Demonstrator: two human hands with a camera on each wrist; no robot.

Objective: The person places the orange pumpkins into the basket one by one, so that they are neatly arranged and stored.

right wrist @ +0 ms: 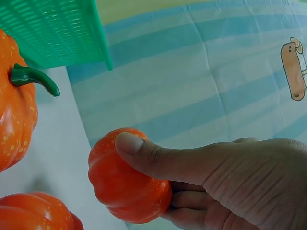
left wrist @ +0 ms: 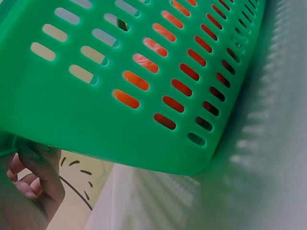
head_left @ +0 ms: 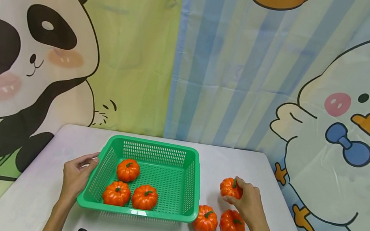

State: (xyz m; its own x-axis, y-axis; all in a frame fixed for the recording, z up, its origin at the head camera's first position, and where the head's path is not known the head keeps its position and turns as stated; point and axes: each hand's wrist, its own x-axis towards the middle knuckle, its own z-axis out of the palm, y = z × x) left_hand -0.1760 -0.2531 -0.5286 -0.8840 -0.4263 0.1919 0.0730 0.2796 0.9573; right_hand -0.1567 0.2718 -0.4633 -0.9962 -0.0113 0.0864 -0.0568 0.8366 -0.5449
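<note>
A small orange toy pumpkin (head_left: pixel 231 188) with a green stem is gripped by my right hand (head_left: pixel 247 202), right of the basket; the right wrist view shows the thumb (right wrist: pixel 158 160) across the pumpkin (right wrist: pixel 127 179) and the fingers behind it. My left hand (head_left: pixel 77 175) holds the left rim of a green plastic basket (head_left: pixel 195 189), thumb and fingers at its edge; from the left wrist, curled fingers (left wrist: pixel 45 175) show under the rim. Inside the basket are three pumpkins: one at the back (head_left: pixel 128 170) and two in front, the left one (head_left: pixel 116 193) and the right one (head_left: pixel 145 197).
Two more pumpkins lie on the white table (head_left: pixel 221 161) just in front of my right hand: one (head_left: pixel 205 220) close against the basket's right front corner, the other (head_left: pixel 232 224) to its right. Cartoon curtains (head_left: pixel 137 52) hang behind the table.
</note>
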